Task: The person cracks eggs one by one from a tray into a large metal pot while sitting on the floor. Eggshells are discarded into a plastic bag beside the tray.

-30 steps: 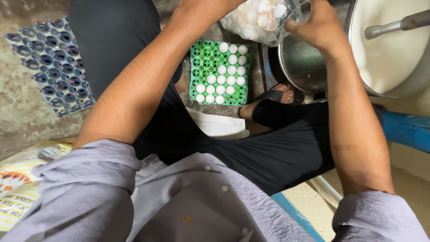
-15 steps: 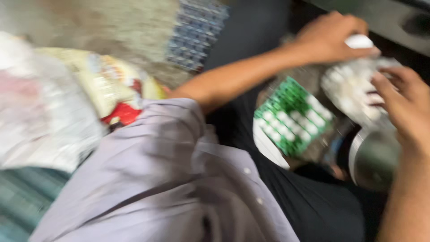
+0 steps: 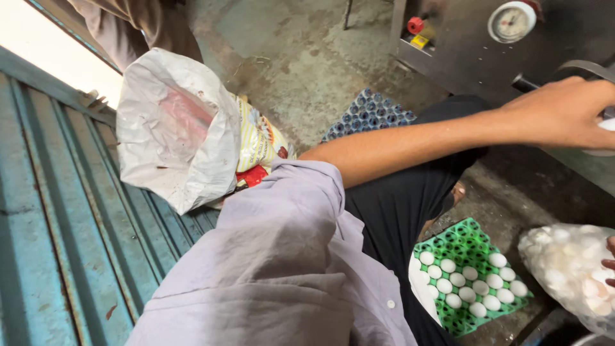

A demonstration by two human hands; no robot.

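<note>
Here, at the right edge: left hand (image 3: 564,112) curled over something white, grip unclear. Right hand (image 3: 608,263), mostly out of frame, fingertips on the clear bag of eggs (image 3: 567,269) at lower right. Likely fragile, soft-sided, slippery; best cradled underneath.

The left hand (image 3: 564,112) reaches across to the right edge of the frame, closed over a small white object (image 3: 607,125) that is mostly hidden. Only fingertips of the right hand (image 3: 610,263) show, touching a clear bag of white eggs (image 3: 567,269). Just beside the bag, a green egg tray (image 3: 471,275) lies on the floor (image 3: 301,57), partly filled. A blue egg tray (image 3: 368,115) lies beyond the forearm. A white sack (image 3: 173,128) leans against a blue metal shutter (image 3: 57,224).
</note>
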